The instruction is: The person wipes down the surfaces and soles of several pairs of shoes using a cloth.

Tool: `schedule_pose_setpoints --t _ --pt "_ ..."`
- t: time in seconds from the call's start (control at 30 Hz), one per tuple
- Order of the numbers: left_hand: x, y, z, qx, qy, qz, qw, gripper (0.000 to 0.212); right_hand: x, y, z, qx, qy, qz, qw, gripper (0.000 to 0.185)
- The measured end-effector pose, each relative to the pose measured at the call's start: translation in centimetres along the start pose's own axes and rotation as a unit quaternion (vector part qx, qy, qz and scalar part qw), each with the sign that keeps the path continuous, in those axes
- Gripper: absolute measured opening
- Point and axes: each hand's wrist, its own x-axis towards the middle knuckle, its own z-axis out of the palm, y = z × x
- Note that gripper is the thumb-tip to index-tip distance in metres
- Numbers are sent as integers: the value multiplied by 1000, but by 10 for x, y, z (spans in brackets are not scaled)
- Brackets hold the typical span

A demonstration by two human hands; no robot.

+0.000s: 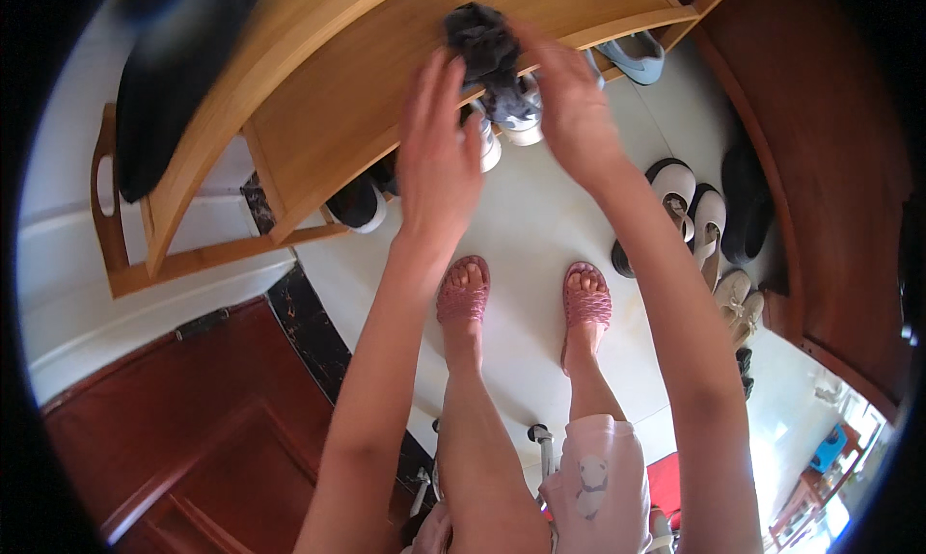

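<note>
A crumpled dark grey cloth [486, 44] is at the front edge of a wooden rack shelf [347, 113], its lower end hanging over some light shoes. I cannot tell whether it rests on the shelf. My left hand [441, 149] is at its lower left, fingers extended and thumb apart, with nothing in the palm. On the other side, my right hand [579, 113] reaches up with its fingertips beside the cloth's right edge. Motion blur hides whether those fingers grip it. Under the shelf, white-soled shoes [522, 129] show between my hands.
A light blue shoe [636, 56] and a black shoe [358, 205] stand on the lower rack. Cream shoes [673, 189] line the floor beside a dark wood panel [839, 156]. My feet wear pink sandals [463, 297]. A reddish-brown door [195, 409] is at lower left.
</note>
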Motion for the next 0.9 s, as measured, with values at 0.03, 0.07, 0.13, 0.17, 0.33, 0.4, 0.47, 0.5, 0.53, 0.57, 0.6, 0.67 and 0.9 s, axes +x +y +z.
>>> schedule_pose_setpoints --t 0.03,0.07,0.13,0.17,0.33,0.4,0.47,0.5,0.53,0.57,0.6,0.67,0.9 --pt "15 -1 12 -3 -1 23 1000 48 -6 10 2 -69 23 44 996 63" --pt "29 -4 29 10 11 64 998 48 -10 26 6 -121 36 32 991 64" --pt "54 -13 58 76 65 89 991 47 -11 30 8 -189 -56 66 978 56" --pt "57 -14 68 95 76 83 989 44 -10 23 10 -230 -82 77 967 57" --pt "30 -22 40 35 21 12 999 36 -13 22 2 -253 -139 127 949 63" --pt "3 -48 4 43 21 -38 998 38 -16 20 4 -282 -145 132 939 75" --pt "-35 -82 -39 134 23 -79 988 44 -16 20 5 -281 -137 141 939 76" --pt "-56 -108 -65 165 33 -86 982 46 -15 17 9 -277 -136 150 939 76" --pt "-69 -123 -91 213 27 -91 972 47 -16 18 9 -280 -133 153 938 76" --pt "-78 -129 -107 263 22 -96 960 48 -16 17 10 -276 -138 158 938 76" --pt "-78 -127 -106 264 23 -90 960 48 -14 16 12 -271 -140 161 939 75" --pt "-73 -124 -96 216 76 -143 963 46 -16 20 16 -273 -118 166 940 73" --pt "16 -44 14 63 -10 -63 996 49 -19 14 26 -262 -88 191 942 64"
